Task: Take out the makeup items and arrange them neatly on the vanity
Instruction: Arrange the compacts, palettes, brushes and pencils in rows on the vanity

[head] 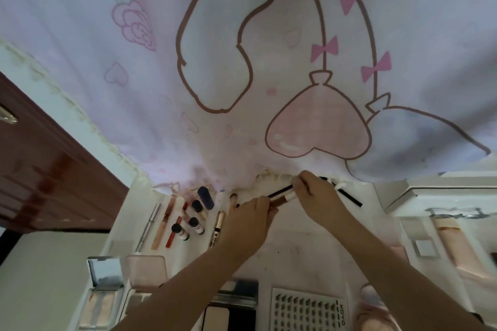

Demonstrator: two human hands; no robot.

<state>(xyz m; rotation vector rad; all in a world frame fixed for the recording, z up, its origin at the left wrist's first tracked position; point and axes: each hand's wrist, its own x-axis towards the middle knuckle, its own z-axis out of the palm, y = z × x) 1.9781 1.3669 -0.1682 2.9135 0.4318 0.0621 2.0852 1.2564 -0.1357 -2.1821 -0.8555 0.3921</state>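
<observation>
Head view is showing both hands meeting at the far edge of the bench (309, 250), just under the hanging curtain (242, 62). The right hand (317, 196) is pinching the white end of a slim wand (282, 193), fingers curled round it. The left hand (247, 220) is curling round the reddish-brown lower part of the same item, so the two are gripping one thing between them; whether they are pulling a cap apart or simply steadying it, I cannot tell.

The wand's long axis is running from about 8 o'clock at the left hand up toward 2 o'clock at the right hand, with the row of laid-out things lying to 9 o'clock of it. The left hand is sitting nearer that row, so it is probably the one that will be setting the piece down.

A black pencil (349, 197) is lying past the right hand at 3 o'clock, slanting down toward 4 o'clock.

Moving outward, lip tubes (161, 223), small dark-capped bottles (193, 224), a blue-capped tube (205, 197) and a pen (216, 228) are lying side by side, mostly lengthwise toward 12 o'clock. Nearer the person, palettes (105, 301) are sitting at 7 o'clock and a lash tray (306, 309) at 6 o'clock.
</observation>
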